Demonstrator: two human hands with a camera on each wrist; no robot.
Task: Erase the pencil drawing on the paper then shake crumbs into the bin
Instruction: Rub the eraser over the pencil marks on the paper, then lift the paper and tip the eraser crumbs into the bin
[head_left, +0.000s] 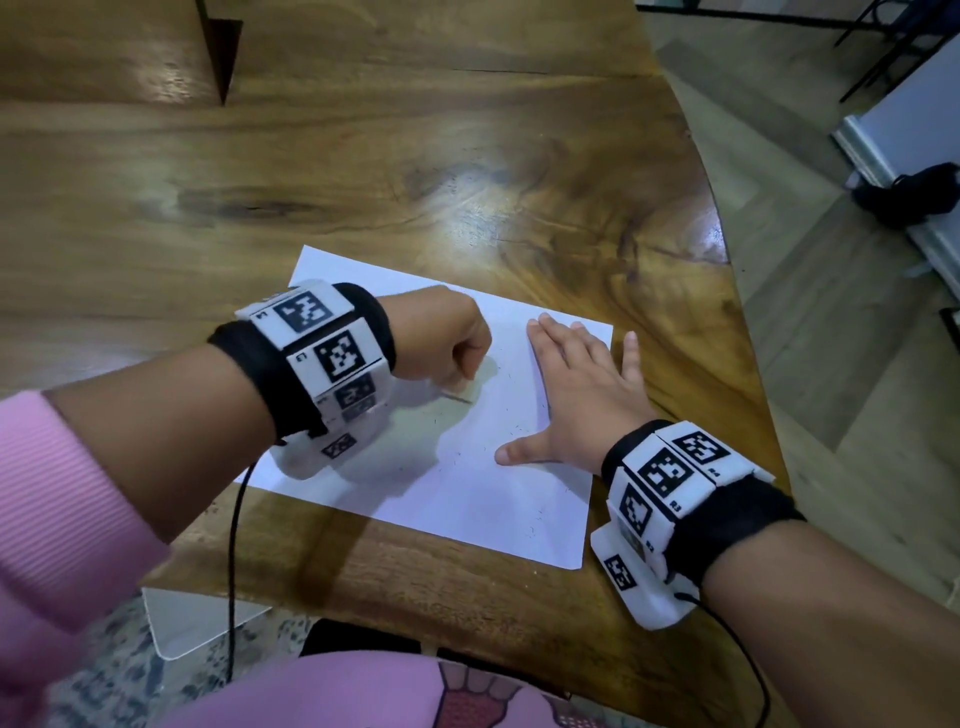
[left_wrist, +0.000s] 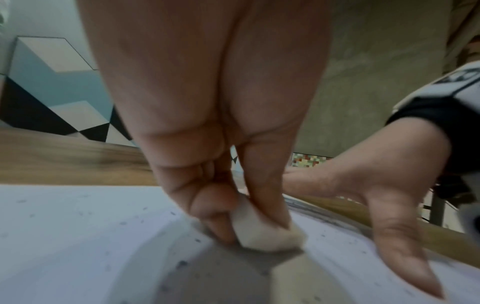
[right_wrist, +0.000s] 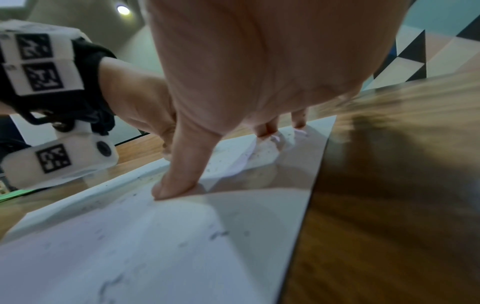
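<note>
At the left, the person's left hand (head_left: 447, 332) pinches a white eraser (left_wrist: 265, 232) down onto the paper (head_left: 467, 483), which lies on a wooden table (head_left: 363, 156); grey crumbs (left_wrist: 183, 263) dot the sheet; at the right, the right hand (head_left: 576, 395) presses flat, fingers spread.

On the table (head_left: 467, 156) lies the paper (head_left: 467, 483), eraser (left_wrist: 262, 232) on its left half.

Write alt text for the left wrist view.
The left hand pinches a white eraser down on crumb-speckled white paper. The right hand presses the sheet flat beside it, on a wooden table.
</note>
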